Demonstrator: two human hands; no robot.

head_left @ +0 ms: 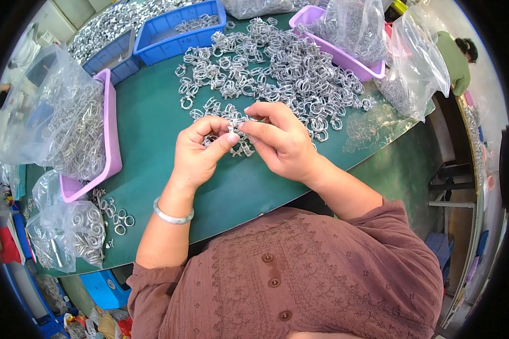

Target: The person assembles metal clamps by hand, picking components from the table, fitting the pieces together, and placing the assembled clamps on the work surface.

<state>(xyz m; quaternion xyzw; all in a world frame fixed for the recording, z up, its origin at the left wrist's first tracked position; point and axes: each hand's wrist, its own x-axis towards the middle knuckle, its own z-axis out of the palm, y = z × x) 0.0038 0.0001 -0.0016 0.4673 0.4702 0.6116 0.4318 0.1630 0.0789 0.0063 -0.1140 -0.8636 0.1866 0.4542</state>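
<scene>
One small silvery metal piece between two hands, pinched by nearly closed left hand, touched by half-curled right hand (grip there impossible to tell). Probably light, stiff, slippery; better to hold at edges. Just beyond hands, heap of rings on bench.

Left hand pinched, thumb toward index; right hand just beside, fingers bent inward. Left forearm steep, right forearm slanted from lower right.
</scene>
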